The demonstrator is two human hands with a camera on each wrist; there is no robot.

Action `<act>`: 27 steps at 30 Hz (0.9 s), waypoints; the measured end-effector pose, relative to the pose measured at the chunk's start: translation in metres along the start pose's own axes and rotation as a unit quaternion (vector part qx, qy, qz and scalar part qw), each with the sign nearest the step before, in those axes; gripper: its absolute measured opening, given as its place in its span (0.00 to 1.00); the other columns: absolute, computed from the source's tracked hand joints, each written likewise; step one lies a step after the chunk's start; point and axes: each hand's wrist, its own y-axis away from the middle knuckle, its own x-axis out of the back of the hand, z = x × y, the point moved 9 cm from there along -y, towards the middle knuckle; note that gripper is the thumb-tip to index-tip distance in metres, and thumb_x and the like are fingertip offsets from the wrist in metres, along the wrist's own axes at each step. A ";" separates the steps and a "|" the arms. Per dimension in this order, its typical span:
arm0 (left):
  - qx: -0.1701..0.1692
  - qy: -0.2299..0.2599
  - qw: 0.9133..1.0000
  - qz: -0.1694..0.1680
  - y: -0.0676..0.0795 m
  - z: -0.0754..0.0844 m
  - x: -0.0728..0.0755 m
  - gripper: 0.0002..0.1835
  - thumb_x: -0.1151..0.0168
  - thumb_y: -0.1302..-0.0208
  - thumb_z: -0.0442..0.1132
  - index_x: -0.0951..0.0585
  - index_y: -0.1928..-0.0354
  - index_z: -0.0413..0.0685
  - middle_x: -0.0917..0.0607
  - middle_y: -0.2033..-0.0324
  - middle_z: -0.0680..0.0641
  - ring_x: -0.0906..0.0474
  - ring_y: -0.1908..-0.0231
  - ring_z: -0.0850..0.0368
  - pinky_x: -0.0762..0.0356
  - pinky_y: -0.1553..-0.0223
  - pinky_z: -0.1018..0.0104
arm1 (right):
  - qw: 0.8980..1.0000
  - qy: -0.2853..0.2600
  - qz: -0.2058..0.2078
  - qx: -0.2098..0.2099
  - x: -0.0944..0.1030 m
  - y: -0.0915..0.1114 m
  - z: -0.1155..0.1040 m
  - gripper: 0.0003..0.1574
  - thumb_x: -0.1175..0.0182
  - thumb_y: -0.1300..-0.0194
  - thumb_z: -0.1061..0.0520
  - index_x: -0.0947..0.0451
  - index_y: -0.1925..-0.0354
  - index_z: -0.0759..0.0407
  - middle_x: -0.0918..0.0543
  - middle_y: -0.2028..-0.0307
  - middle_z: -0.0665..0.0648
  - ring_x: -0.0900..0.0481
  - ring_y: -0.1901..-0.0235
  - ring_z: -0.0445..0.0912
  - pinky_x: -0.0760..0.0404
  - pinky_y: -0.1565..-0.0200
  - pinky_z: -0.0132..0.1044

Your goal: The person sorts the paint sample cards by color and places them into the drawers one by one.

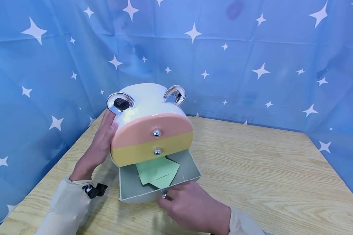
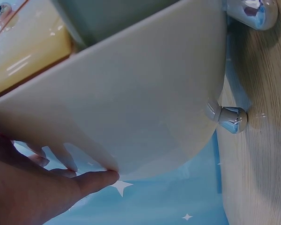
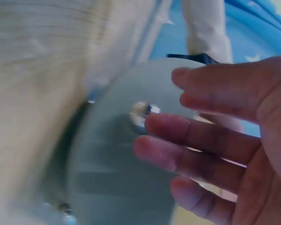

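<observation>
A white rounded storage box (image 1: 148, 93) with silver ring ears has a pink drawer (image 1: 135, 132) above a yellow drawer (image 1: 132, 152), both closed. Its grey-green bottom drawer (image 1: 141, 197) is pulled out, and light green cards (image 1: 156, 171) lie inside. My left hand (image 1: 98, 143) rests against the box's left side; in the left wrist view, the fingertips of that hand (image 2: 42, 192) touch the white shell. At the bottom drawer's front, my right hand (image 1: 191, 207) is beside the silver knob (image 1: 164, 194). The right wrist view shows its fingers (image 3: 164, 154) extended near the knob, not wrapped around it.
The box stands on a wood-grain table (image 1: 267, 169) on silver feet (image 2: 234, 119). A blue curtain with white stars (image 1: 223, 65) closes off the back and both sides. A black strap (image 1: 94, 190) is on the left wrist.
</observation>
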 end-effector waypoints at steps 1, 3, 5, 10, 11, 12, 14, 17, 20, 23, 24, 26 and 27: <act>0.000 0.000 1.000 0.000 0.000 0.000 0.000 0.32 0.65 0.26 0.44 0.48 0.21 0.71 0.51 0.22 0.55 0.60 0.23 0.52 0.65 0.27 0.26 | 1.000 0.007 0.005 0.003 -0.003 0.001 -0.002 0.10 0.33 0.51 0.56 0.22 0.69 0.43 0.26 0.81 0.41 0.27 0.77 0.36 0.39 0.75 0.28; 0.000 0.001 1.000 -0.002 0.000 0.000 -0.001 0.32 0.65 0.26 0.44 0.48 0.21 0.71 0.51 0.22 0.55 0.59 0.23 0.52 0.65 0.27 0.27 | 1.000 0.019 0.014 0.009 -0.010 0.003 -0.004 0.09 0.35 0.49 0.58 0.23 0.71 0.43 0.27 0.82 0.40 0.29 0.79 0.36 0.40 0.76 0.28; -0.002 0.002 1.000 -0.001 0.000 0.000 -0.001 0.32 0.65 0.26 0.44 0.47 0.21 0.70 0.50 0.22 0.56 0.59 0.24 0.52 0.64 0.27 0.27 | 0.999 0.028 0.020 0.011 -0.015 0.004 -0.005 0.10 0.37 0.48 0.59 0.23 0.72 0.42 0.26 0.82 0.40 0.28 0.80 0.35 0.40 0.77 0.28; -0.003 0.001 1.000 -0.001 0.000 0.000 -0.001 0.32 0.65 0.26 0.44 0.47 0.21 0.70 0.50 0.22 0.55 0.59 0.24 0.53 0.64 0.27 0.27 | 0.999 0.039 0.037 0.000 -0.022 0.004 -0.001 0.12 0.39 0.48 0.61 0.26 0.76 0.42 0.27 0.84 0.40 0.28 0.82 0.35 0.39 0.79 0.29; -0.003 0.000 1.000 0.000 0.000 0.000 -0.001 0.32 0.65 0.26 0.44 0.47 0.21 0.70 0.50 0.22 0.55 0.59 0.24 0.52 0.64 0.28 0.26 | 0.998 0.040 0.039 -0.005 -0.024 0.004 0.001 0.13 0.38 0.49 0.62 0.27 0.76 0.42 0.27 0.84 0.40 0.27 0.82 0.35 0.38 0.79 0.30; -0.003 0.000 1.000 0.000 0.000 0.000 0.000 0.32 0.65 0.26 0.44 0.47 0.21 0.69 0.50 0.22 0.54 0.59 0.24 0.52 0.64 0.28 0.26 | 0.998 0.040 0.040 -0.010 -0.025 0.003 0.003 0.13 0.38 0.48 0.61 0.27 0.76 0.42 0.27 0.85 0.40 0.27 0.82 0.34 0.38 0.80 0.30; -0.001 -0.002 1.000 0.001 0.000 -0.001 0.000 0.32 0.65 0.26 0.44 0.46 0.21 0.69 0.49 0.23 0.53 0.57 0.25 0.52 0.63 0.28 0.26 | 0.998 0.040 0.041 -0.020 -0.028 0.001 0.007 0.13 0.37 0.49 0.62 0.27 0.77 0.42 0.26 0.85 0.40 0.26 0.83 0.34 0.39 0.81 0.29; 0.002 -0.002 1.000 0.001 0.000 -0.001 0.001 0.32 0.65 0.27 0.44 0.46 0.21 0.68 0.48 0.24 0.52 0.57 0.25 0.52 0.62 0.28 0.26 | 0.998 0.036 0.039 -0.036 -0.033 -0.003 0.015 0.14 0.35 0.47 0.61 0.26 0.76 0.42 0.25 0.84 0.40 0.26 0.83 0.34 0.40 0.81 0.29; 0.007 -0.001 1.000 0.001 0.000 -0.002 0.001 0.32 0.65 0.26 0.45 0.45 0.21 0.68 0.49 0.23 0.52 0.57 0.25 0.52 0.61 0.28 0.26 | 0.998 0.029 0.031 -0.053 -0.040 -0.007 0.022 0.14 0.34 0.45 0.62 0.25 0.75 0.42 0.24 0.84 0.40 0.27 0.82 0.34 0.41 0.80 0.29; 0.011 -0.001 1.000 0.001 0.000 -0.002 0.000 0.31 0.66 0.26 0.45 0.46 0.22 0.68 0.49 0.23 0.52 0.57 0.26 0.52 0.61 0.29 0.25 | 0.997 0.017 0.016 -0.068 -0.048 -0.010 0.028 0.14 0.33 0.43 0.62 0.24 0.74 0.42 0.24 0.83 0.40 0.27 0.81 0.34 0.42 0.78 0.28; 0.011 -0.001 1.000 0.001 0.000 -0.002 0.000 0.31 0.66 0.26 0.45 0.45 0.22 0.68 0.48 0.24 0.51 0.56 0.26 0.52 0.60 0.29 0.25 | 0.997 0.015 0.012 -0.071 -0.050 -0.011 0.030 0.14 0.34 0.42 0.62 0.23 0.74 0.42 0.24 0.83 0.40 0.27 0.81 0.34 0.41 0.78 0.28; 0.011 -0.002 1.000 0.001 0.000 -0.002 0.000 0.31 0.66 0.26 0.45 0.45 0.22 0.67 0.47 0.24 0.51 0.56 0.26 0.52 0.60 0.29 0.25 | 0.997 0.013 0.008 -0.078 -0.054 -0.013 0.033 0.14 0.35 0.42 0.62 0.23 0.74 0.41 0.24 0.83 0.40 0.26 0.80 0.34 0.40 0.78 0.28; 0.011 -0.003 1.000 0.000 0.000 -0.002 0.000 0.31 0.66 0.26 0.45 0.45 0.22 0.67 0.47 0.24 0.51 0.56 0.26 0.52 0.59 0.29 0.25 | 0.997 0.013 0.007 -0.081 -0.055 -0.014 0.034 0.14 0.35 0.41 0.62 0.23 0.74 0.41 0.24 0.83 0.40 0.26 0.80 0.34 0.39 0.78 0.28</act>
